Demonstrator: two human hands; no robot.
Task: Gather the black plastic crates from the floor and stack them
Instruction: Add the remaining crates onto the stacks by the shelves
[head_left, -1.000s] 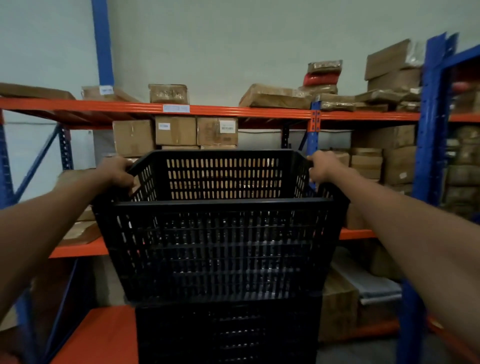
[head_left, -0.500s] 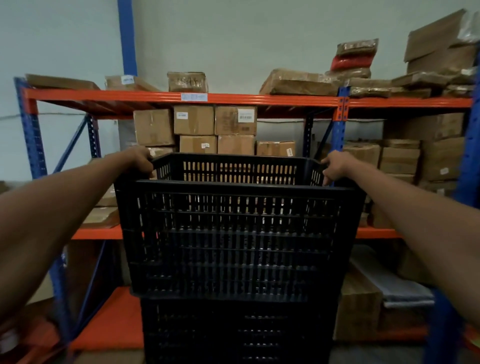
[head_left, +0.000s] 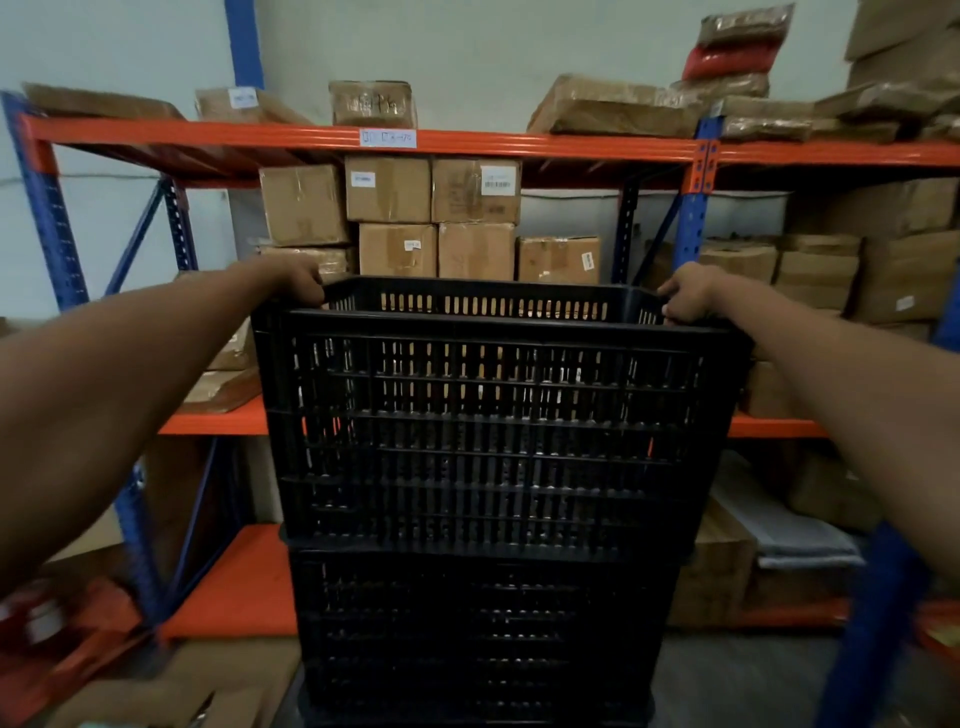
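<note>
Upper tier: the top crate (head_left: 483, 431), black slatted plastic, stands upright and square on another of its kind, base seated on that one's rim
Lower tier: the lower crate (head_left: 483, 639) stands directly underneath with its sides in line; its foot is too dark to make out
Near side: the left hand (head_left: 298, 283) grips the far left corner of the top crate's rim, fingers curled over the edge, knuckles upward
Far side: the right hand (head_left: 685, 299) grips the far right corner of the same rim, fingers wrapped down over the edge
Reach: both arms (head_left: 156, 374) are bare and stretched forward almost straight, spread wide, one down each side of the stack
Behind the stack: a rack (head_left: 519, 145) with blue uprights and orange beams, just beyond the crates
Middle shelf: brown cartons (head_left: 389, 189) piled two high, showing above the rim and through its slots
Top shelf: flat brown packets (head_left: 613, 106), and a red bundle (head_left: 727, 54) towards the right end
Underfoot: grey floor (head_left: 737, 686) to the right of the stack, flattened cardboard (head_left: 171, 701) at the lower left
</note>
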